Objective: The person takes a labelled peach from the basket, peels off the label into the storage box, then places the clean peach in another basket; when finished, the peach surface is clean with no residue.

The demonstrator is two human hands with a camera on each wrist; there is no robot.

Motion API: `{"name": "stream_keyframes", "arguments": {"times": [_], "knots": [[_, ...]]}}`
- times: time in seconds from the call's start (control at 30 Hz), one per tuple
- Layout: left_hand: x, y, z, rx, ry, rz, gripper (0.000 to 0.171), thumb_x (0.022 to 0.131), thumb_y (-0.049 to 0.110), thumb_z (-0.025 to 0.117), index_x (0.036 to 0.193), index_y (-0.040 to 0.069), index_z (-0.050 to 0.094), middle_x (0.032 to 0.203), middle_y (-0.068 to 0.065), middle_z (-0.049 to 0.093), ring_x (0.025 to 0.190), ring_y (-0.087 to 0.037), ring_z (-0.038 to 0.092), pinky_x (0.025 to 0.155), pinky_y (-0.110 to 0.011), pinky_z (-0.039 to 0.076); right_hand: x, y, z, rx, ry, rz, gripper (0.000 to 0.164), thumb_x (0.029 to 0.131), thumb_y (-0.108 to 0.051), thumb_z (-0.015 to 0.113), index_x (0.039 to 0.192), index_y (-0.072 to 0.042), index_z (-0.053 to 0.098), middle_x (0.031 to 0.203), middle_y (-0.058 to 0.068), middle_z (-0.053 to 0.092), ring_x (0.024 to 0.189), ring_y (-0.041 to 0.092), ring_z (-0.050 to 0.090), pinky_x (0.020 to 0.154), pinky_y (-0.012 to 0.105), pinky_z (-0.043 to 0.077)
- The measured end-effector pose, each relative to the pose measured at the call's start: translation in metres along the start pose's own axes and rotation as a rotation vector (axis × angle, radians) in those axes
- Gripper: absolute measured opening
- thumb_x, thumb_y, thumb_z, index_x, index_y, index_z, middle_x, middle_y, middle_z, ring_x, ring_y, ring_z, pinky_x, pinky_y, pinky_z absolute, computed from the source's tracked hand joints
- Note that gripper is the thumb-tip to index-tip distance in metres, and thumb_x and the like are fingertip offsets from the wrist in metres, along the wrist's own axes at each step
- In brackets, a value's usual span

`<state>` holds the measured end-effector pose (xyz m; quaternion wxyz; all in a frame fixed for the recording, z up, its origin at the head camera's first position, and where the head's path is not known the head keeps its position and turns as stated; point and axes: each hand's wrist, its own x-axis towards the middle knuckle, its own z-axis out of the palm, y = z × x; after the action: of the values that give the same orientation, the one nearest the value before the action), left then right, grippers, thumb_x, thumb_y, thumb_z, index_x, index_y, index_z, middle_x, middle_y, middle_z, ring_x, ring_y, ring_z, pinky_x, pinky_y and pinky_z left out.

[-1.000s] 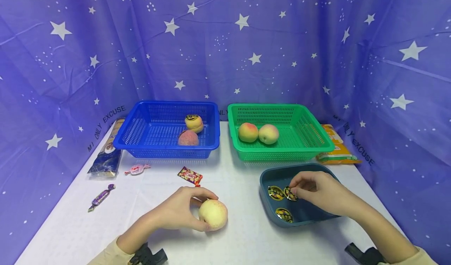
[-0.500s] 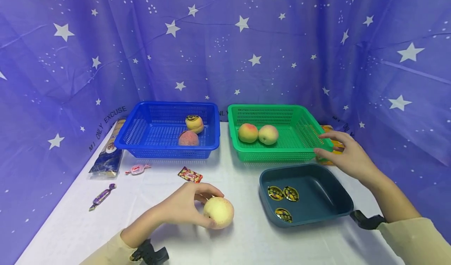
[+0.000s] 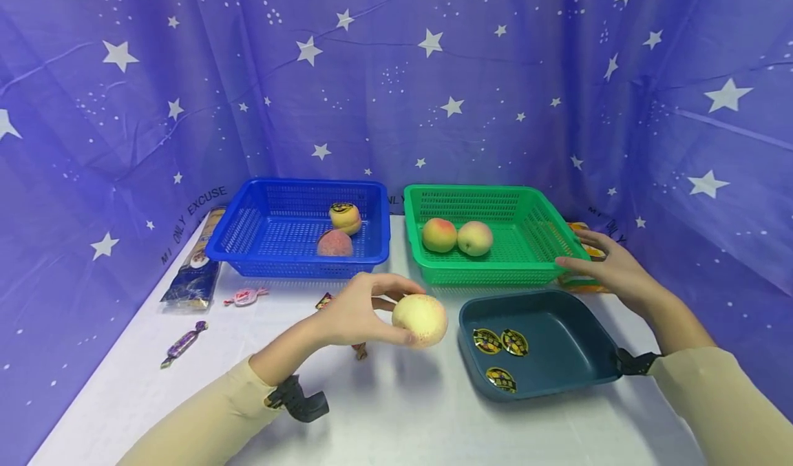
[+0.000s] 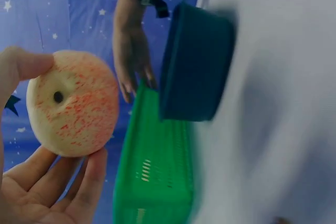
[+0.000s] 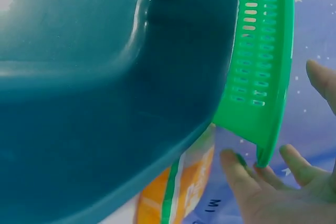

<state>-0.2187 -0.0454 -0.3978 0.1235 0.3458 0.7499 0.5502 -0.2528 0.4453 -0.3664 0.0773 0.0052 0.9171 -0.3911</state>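
My left hand (image 3: 356, 314) grips a pale yellow peach (image 3: 423, 321) between thumb and fingers, raised above the table. Its red-speckled side and dark stem hollow show in the left wrist view. My right hand (image 3: 622, 273) is at the right end of the green basket (image 3: 483, 268), fingers extended beside the rim; in the right wrist view the thumb stands apart from it. Two peaches (image 3: 439, 235) lie in that basket. In front of it, the dark teal tub (image 3: 564, 356) contains three round black-and-yellow stickers (image 3: 487, 341).
At the back left, a blue basket (image 3: 297, 266) holds two peaches, one bearing a sticker (image 3: 341, 208). Wrapped candies, including a purple one (image 3: 184, 344) and a pink one (image 3: 246, 297), lie on the table. Snack bags (image 3: 193, 277) flank the baskets, the orange bag (image 3: 582, 287) partly hidden.
My left hand has lifted the peach and carried it forward and right. My right hand has left the stickers in the tub and moved to the green basket's right end.
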Motion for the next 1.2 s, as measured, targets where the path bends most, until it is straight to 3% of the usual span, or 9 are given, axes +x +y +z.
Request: {"name": "stream_keyframes", "arguments": {"times": [0.23,0.5,0.63,0.83,0.97,1.2], "knots": [[0.05,0.013,-0.008,0.011,0.083,0.013,0.059,0.083,0.023,0.096,0.138,0.018,0.076,0.13,-0.002,0.079,0.117,-0.018,0.076,0.105,-0.033,0.065,0.009,0.005,0.001,0.018,-0.025,0.008,0.108,0.108,-0.041,0.072,0.179,-0.008,-0.003,0.182,0.037,-0.003,0.164,0.066,0.005,0.123,0.087,0.027],[0.098,0.012,-0.01,0.06,0.138,-0.015,0.059,0.084,0.025,0.095,0.14,0.019,0.076,0.137,0.002,0.077,0.116,-0.02,0.074,0.093,-0.032,0.067,0.012,0.012,0.001,0.075,-0.067,0.024,0.112,0.108,-0.043,0.073,0.178,-0.015,-0.01,0.18,0.039,-0.007,0.163,0.067,0.012,0.121,0.089,0.026],[0.113,0.011,-0.013,0.124,0.139,-0.043,0.058,0.083,0.03,0.095,0.138,0.024,0.077,0.136,0.002,0.077,0.112,-0.017,0.075,0.086,-0.033,0.066,0.014,0.013,0.001,0.071,-0.066,0.027,0.114,0.107,-0.045,0.074,0.179,-0.016,-0.01,0.18,0.04,-0.006,0.163,0.067,0.015,0.119,0.09,0.027],[0.132,0.009,-0.019,0.194,0.155,-0.103,0.057,0.086,0.036,0.094,0.139,0.023,0.076,0.136,0.0,0.076,0.108,-0.016,0.076,0.083,-0.032,0.066,0.014,0.015,0.002,0.064,-0.048,0.029,0.113,0.108,-0.045,0.072,0.178,-0.014,-0.011,0.179,0.042,-0.007,0.163,0.069,0.006,0.121,0.09,0.026],[0.144,0.006,-0.021,0.232,0.169,-0.124,0.057,0.087,0.037,0.094,0.139,0.021,0.077,0.134,0.001,0.077,0.108,-0.016,0.075,0.084,-0.032,0.066,0.013,0.016,0.002,0.055,-0.041,0.031,0.112,0.109,-0.044,0.071,0.178,-0.014,-0.011,0.179,0.041,-0.01,0.163,0.069,0.0,0.12,0.091,0.023],[0.157,-0.003,-0.02,0.249,0.17,-0.16,0.06,0.087,0.038,0.094,0.14,0.018,0.076,0.133,0.0,0.078,0.117,-0.017,0.073,0.089,-0.031,0.065,0.013,0.016,0.007,0.065,-0.035,0.024,0.111,0.109,-0.044,0.07,0.178,-0.013,-0.012,0.179,0.041,-0.008,0.163,0.069,0.006,0.122,0.089,0.026]]}}
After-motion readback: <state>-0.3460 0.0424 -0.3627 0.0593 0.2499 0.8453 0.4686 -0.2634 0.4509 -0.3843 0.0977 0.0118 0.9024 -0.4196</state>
